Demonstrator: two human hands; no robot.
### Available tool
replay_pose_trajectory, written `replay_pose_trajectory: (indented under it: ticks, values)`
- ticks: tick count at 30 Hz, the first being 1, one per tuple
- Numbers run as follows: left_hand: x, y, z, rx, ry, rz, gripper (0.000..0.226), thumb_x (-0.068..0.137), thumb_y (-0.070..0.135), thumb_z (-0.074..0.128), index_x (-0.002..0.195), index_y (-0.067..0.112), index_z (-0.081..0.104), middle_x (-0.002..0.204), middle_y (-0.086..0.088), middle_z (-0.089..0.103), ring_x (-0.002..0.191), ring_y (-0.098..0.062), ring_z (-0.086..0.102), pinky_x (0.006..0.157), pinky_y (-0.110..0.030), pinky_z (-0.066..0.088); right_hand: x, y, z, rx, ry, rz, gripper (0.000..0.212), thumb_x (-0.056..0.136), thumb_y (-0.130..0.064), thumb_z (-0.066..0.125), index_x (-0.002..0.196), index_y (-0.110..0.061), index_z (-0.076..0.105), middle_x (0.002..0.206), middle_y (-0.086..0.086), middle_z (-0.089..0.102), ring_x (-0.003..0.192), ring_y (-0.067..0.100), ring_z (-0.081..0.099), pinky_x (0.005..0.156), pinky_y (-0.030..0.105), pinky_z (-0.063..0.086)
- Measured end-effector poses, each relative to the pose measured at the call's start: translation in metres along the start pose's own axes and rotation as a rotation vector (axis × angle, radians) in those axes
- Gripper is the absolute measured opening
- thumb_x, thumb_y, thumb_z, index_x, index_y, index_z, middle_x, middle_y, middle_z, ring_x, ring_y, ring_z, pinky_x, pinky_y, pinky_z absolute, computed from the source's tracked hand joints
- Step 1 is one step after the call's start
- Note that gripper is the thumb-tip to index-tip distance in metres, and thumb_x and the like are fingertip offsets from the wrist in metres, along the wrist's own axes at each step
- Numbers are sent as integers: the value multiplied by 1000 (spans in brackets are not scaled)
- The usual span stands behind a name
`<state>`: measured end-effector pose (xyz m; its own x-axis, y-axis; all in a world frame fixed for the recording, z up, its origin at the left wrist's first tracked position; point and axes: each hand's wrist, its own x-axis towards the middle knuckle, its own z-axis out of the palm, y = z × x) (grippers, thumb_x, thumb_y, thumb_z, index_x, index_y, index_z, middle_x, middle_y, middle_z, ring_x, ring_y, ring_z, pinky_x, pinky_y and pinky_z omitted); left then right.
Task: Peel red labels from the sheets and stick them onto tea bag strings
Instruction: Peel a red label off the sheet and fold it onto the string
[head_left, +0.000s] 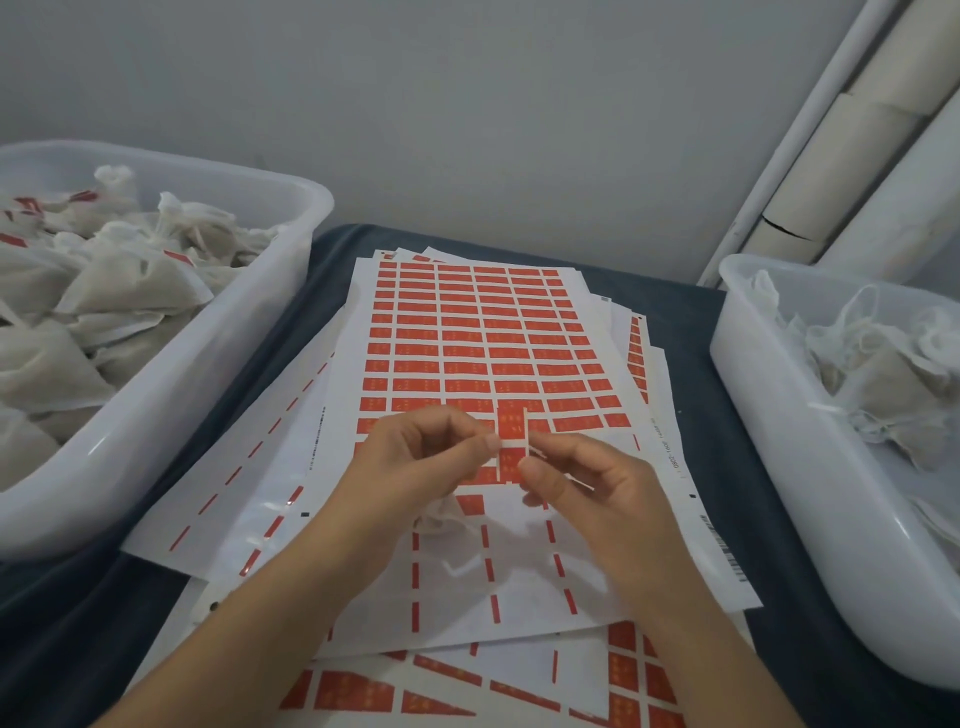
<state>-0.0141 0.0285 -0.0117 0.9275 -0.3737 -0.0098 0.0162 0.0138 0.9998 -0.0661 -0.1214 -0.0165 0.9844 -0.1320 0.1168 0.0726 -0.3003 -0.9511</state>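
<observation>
A red label (511, 441) is pinched between the fingertips of the left hand (415, 462) and right hand (587, 483), just above the top sheet (467, 332). A tea bag (441, 514) is tucked under the left hand. Bag-filled bins are seen at left (208, 364) and right (779, 441) on the counter (691, 322).

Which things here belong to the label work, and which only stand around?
Belong to the job:
- red label, pinched by left hand and right hand
- top label sheet
- tea bag under the hands
- left tub and right tub of tea bags

Lying about:
- cardboard tubes
- dark cloth
</observation>
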Motion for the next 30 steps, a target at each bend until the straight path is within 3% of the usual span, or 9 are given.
replay_pose_trajectory:
  ticks: [6,10,14,18,21,24,28,30]
  values:
    - [-1,-1,1,-23,-31,7,19,56,47,61,61,29,69,72,11,69,73,0,64,56,-8,46,0,0,-4,41,48,-16,12,68,-36,60,78,-31,65,72,-18,69,70,0,64,60,0,43]
    - [-1,-1,1,28,-23,14,17,57,46,61,62,32,69,73,10,69,75,-1,63,56,-8,45,1,1,-6,33,79,7,13,66,-40,62,76,-34,65,80,-28,68,84,-10,60,62,-3,41]
    - [1,-3,2,89,2,30,18,57,46,62,61,30,68,71,10,68,73,-3,62,56,-5,46,2,3,-6,-13,113,2,14,66,-40,63,77,-32,64,97,-23,60,94,-15,54,68,-4,39]
    - [2,-6,2,157,25,49,11,72,33,67,61,29,67,70,14,66,74,-1,60,56,-2,45,3,3,-7,29,88,46,17,66,-41,63,79,-29,67,88,-22,66,91,-16,54,65,-5,38]
    - [2,-7,1,171,11,66,18,75,26,68,60,35,68,72,15,66,76,0,59,57,-2,45,3,3,-10,23,59,74,18,67,-43,63,78,-29,67,88,-30,64,89,-19,53,62,-7,36]
    - [2,-7,1,211,-1,82,21,77,24,69,59,35,67,72,16,65,77,-2,59,59,-3,47,2,5,-9,-119,141,6,16,65,-48,61,77,-37,64,90,-25,63,94,-10,54,72,-3,39]
    - [2,-4,5,236,45,73,4,66,39,65,62,38,64,64,24,65,71,7,59,52,0,42,1,7,-5,-196,231,-48,16,65,-50,60,76,-39,60,101,-29,50,101,-9,48,78,-4,37]
    - [3,-3,6,307,103,114,16,57,47,59,73,45,61,59,26,62,70,15,57,51,2,40,2,7,-5,-140,239,2,20,64,-49,62,78,-34,61,103,-27,49,101,-10,48,76,-3,38]
